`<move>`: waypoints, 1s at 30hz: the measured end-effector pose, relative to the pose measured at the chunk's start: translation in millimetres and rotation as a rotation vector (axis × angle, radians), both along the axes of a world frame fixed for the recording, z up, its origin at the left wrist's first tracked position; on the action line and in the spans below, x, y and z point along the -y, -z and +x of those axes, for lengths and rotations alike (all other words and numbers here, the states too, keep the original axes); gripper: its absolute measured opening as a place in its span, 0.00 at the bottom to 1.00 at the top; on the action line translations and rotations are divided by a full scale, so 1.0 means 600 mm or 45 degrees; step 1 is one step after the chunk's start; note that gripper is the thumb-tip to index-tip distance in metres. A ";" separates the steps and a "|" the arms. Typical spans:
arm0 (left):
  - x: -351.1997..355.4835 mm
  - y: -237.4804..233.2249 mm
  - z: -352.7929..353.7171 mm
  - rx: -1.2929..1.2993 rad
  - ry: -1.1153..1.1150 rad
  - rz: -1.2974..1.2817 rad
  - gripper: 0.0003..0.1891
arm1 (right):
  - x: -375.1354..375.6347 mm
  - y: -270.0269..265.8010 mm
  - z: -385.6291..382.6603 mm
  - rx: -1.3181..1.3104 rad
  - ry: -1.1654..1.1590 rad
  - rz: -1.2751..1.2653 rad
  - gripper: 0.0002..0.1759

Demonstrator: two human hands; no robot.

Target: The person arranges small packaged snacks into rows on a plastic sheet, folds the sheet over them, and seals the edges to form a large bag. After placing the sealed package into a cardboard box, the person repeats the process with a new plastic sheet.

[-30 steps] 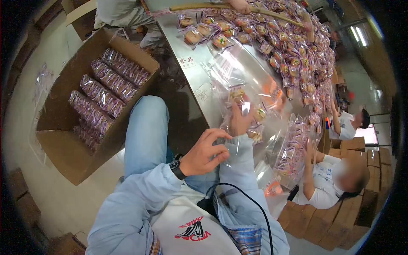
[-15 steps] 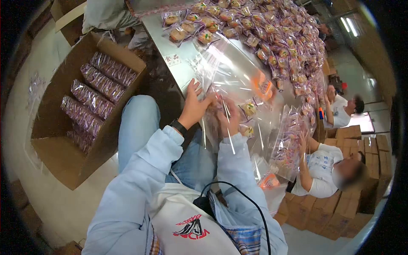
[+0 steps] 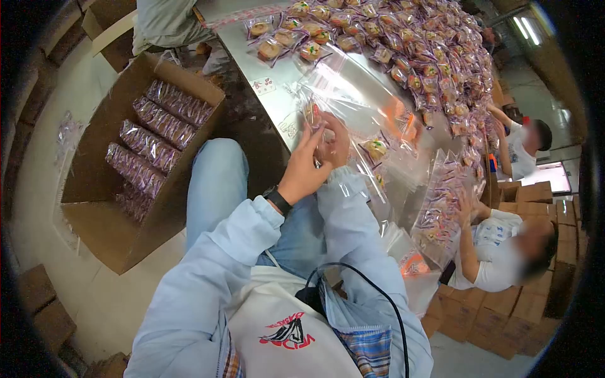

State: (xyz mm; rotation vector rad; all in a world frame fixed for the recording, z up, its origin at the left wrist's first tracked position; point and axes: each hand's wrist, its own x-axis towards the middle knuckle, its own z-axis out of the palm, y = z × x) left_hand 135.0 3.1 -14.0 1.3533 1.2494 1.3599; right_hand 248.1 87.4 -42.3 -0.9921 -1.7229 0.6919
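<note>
My right hand (image 3: 335,140) is at the table's near edge, its fingers closed around a small wrapped pastry (image 3: 312,112) in clear film with a red mark. Beside it is my left hand (image 3: 304,171), with a black band on the wrist; its fingertips press against the same pastry and the right fingers. A large clear plastic bag (image 3: 328,82) with orange print lies just beyond and overlaps the hands in this view. More wrapped pastries (image 3: 376,148) show next to the right hand, under or in the clear film.
Wrapped pastries in purple-edged film (image 3: 416,57) cover much of the metal table (image 3: 257,63). An open carton (image 3: 94,233) on my left holds rows of packed pastries (image 3: 148,142). On the right, a person (image 3: 498,242) handles a filled bag (image 3: 435,214); stacked cartons (image 3: 479,318) stand behind.
Both hands have come together and moved slightly up, from the clear bag's edge to a small wrapped pastry now between the fingers. The bag's near edge has dropped away from my left hand.
</note>
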 end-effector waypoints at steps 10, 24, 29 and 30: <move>0.061 -0.025 -0.011 -0.030 0.173 -0.073 0.33 | -0.016 -0.025 -0.004 0.333 0.267 -0.077 0.33; -0.051 -0.067 0.014 -1.284 0.363 0.696 0.15 | 0.006 0.032 0.032 0.296 0.082 0.139 0.28; -0.028 -0.053 0.040 -0.898 0.356 0.829 0.13 | 0.004 0.026 0.029 0.429 0.173 0.153 0.27; -0.022 -0.059 0.041 -0.849 0.348 0.862 0.13 | 0.002 0.026 0.028 0.476 0.198 0.158 0.27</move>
